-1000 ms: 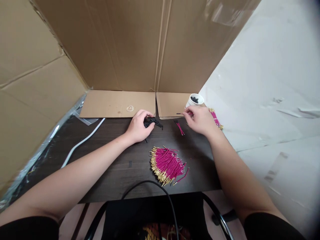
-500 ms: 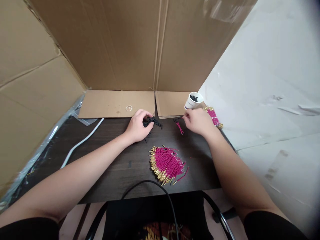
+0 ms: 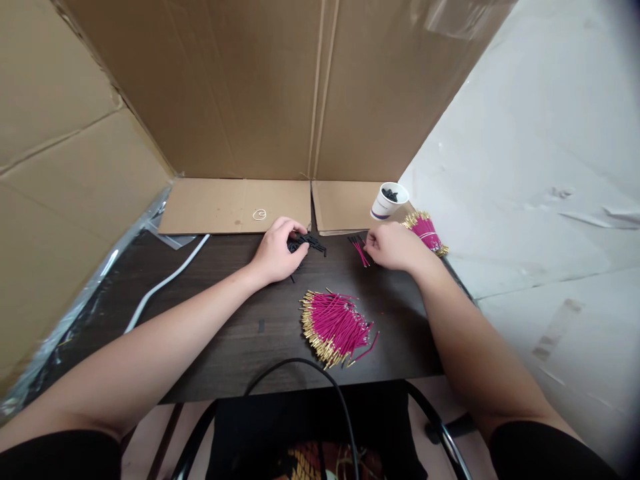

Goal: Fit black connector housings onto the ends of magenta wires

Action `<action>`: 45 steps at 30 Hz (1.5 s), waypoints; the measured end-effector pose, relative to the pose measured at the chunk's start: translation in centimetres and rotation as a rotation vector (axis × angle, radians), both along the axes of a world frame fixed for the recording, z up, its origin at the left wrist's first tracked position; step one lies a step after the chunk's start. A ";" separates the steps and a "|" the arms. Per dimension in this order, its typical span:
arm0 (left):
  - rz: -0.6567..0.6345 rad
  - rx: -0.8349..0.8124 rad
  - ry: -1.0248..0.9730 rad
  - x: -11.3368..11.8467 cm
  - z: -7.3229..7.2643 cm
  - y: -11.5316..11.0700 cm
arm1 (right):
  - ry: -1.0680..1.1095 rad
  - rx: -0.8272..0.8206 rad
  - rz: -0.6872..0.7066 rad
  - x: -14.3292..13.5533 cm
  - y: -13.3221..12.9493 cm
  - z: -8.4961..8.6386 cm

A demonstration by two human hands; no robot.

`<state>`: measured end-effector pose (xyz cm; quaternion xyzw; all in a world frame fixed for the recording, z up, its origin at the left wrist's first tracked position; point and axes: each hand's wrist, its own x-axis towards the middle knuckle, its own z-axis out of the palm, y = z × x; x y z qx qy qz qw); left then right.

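My left hand (image 3: 277, 252) curves around a pile of small black tubes (image 3: 314, 243), thumb and fingers apart, the tubes showing between them. On the right, my right hand (image 3: 394, 247) is closed in a pinch at a few pink wires (image 3: 359, 251) with black ends, which lie crossed on the dark table. One pink wire seems to be at its fingertips, though the fingers hide most of it. Nearer my body lies a large fanned heap of pink wires with gold-coloured ends (image 3: 336, 327).
Behind my right hand stands a white paper cup (image 3: 389, 201) of black pieces, beside a tied pink bundle (image 3: 426, 233). Flat cardboard (image 3: 215, 207) with a white loop (image 3: 259, 215) lines the back. A white cable (image 3: 165, 283) runs left; a black cable (image 3: 300, 361) crosses the front edge.
My right hand has lowered slightly towards me, its fingertips now beside the few crossed pink wires. My left hand stays at the black tubes. The whole view has shifted slightly.
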<state>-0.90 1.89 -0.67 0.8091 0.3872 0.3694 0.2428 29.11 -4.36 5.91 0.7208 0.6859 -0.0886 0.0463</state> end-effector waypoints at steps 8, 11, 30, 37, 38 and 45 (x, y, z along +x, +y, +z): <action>-0.008 0.002 -0.003 0.0 0.0 0.0 | -0.002 -0.020 -0.037 0.3 0.1 -0.3; -0.014 0.006 -0.008 0.0 0.0 0.0 | 0.025 -0.036 -0.022 0.3 0.2 -0.4; -0.181 0.070 0.216 -0.1 0.2 -0.4 | 0.129 -0.022 0.060 -0.7 -0.3 0.3; -0.180 0.080 0.230 -0.1 -0.2 -0.4 | 0.503 -0.051 0.234 -2.3 -1.2 0.8; -0.176 0.083 0.208 -0.1 -0.2 -0.3 | 0.542 -0.117 0.288 -2.8 -1.4 0.9; -0.148 0.055 0.163 0.0 -0.1 -0.2 | 0.608 -0.323 0.501 -5.9 -2.3 0.4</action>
